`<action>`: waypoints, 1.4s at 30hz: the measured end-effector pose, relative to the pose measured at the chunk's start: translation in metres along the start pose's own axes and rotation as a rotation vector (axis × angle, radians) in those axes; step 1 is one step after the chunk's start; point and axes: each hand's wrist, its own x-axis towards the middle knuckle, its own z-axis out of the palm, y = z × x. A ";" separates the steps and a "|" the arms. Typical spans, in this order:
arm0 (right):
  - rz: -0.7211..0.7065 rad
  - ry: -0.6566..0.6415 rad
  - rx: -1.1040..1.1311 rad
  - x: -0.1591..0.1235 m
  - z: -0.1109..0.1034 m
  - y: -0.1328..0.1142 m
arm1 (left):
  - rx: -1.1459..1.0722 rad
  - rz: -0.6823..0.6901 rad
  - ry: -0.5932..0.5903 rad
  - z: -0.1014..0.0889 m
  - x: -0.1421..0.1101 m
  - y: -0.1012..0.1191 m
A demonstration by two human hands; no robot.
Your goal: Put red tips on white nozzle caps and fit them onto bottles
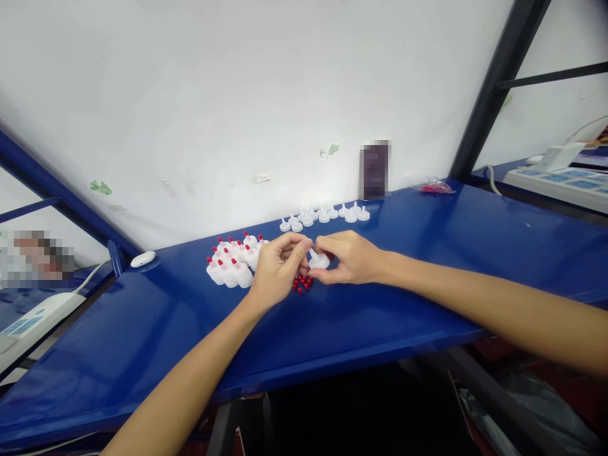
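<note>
My right hand [352,258] pinches a small white nozzle cap [318,259] just above the blue table [427,278]. My left hand [278,266] meets it from the left, with thumb and fingers pinched at the cap's tip; what they hold is too small to see. Under both hands lies a little heap of red caps [302,283]. To the left stands a cluster of white nozzle caps with red tips [234,261]. Behind the hands is a row of plain white nozzle caps [325,214].
A white wall runs along the table's back edge. A small clear bag of red pieces [433,187] lies at the back right, a white oval object [143,258] at the back left. White power strips sit at far left [38,313] and far right [560,180]. A black frame post [494,88] rises at right.
</note>
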 end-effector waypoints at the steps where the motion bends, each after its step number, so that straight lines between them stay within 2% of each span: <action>1: 0.000 -0.001 -0.009 0.000 0.000 0.000 | 0.000 0.007 -0.006 0.000 0.000 -0.001; 6: 0.022 0.039 -0.011 0.000 0.001 0.000 | -0.018 0.045 -0.026 0.000 0.003 -0.005; 12: 0.020 0.150 -0.024 -0.002 0.003 0.002 | -0.452 -0.209 -0.104 0.003 0.006 -0.002; 17: -0.002 0.219 -0.104 -0.001 0.003 0.001 | -0.602 -0.307 -0.228 0.008 0.003 -0.003; 20: -0.041 0.209 -0.118 -0.001 0.005 -0.001 | -0.519 -0.285 -0.285 0.014 0.001 -0.010; 22: -0.094 0.191 -0.173 -0.001 0.006 -0.001 | -0.415 -0.203 -0.291 0.017 0.000 -0.015; 25: -0.172 0.183 -0.272 -0.002 0.007 -0.001 | -0.216 -0.045 -0.218 0.019 0.000 -0.017; 29: -0.186 0.132 -0.306 0.000 0.004 -0.002 | -0.029 0.013 -0.174 0.015 -0.001 -0.013; 38: -0.237 0.010 -0.326 0.005 -0.003 -0.008 | 0.021 0.059 -0.245 0.009 -0.005 -0.013; 42: -0.229 0.022 -0.305 0.006 -0.003 -0.007 | -0.014 0.041 -0.266 0.008 -0.005 -0.015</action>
